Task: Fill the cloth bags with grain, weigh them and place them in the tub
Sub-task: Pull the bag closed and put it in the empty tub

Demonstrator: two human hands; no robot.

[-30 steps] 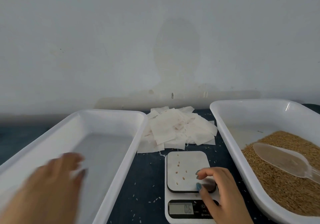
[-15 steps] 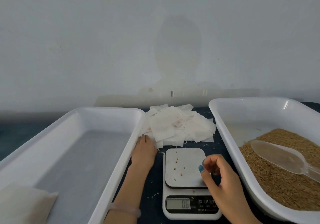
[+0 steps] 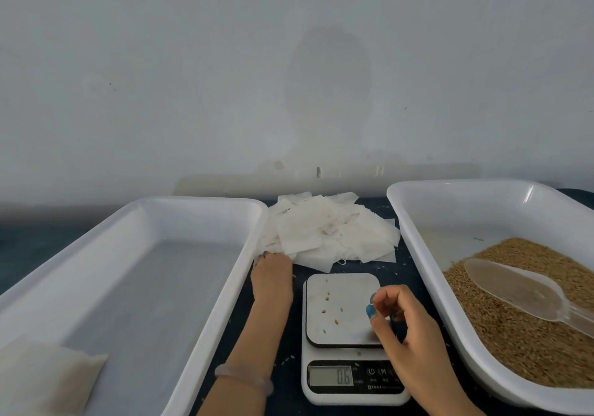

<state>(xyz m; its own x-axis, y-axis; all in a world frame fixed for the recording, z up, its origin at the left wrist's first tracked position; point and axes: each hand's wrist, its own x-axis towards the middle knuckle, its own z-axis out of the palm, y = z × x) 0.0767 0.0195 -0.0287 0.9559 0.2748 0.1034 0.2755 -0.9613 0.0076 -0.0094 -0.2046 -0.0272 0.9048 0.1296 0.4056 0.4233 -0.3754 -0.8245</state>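
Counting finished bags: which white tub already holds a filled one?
The left tub, with a filled cloth bag in its near corner; the right tub holds loose grain and a scoop.

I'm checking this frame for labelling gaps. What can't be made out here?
Head view only:
- Bag in the left tub: cut off by the bottom-left edge.
- Scoop: handle cut off by the right edge.
- Left hand: fingertips at the bag pile; a grip is too small to tell.
- Right hand: curled fingers hide whether they pinch anything.
- Scale: button labels and unit too small.
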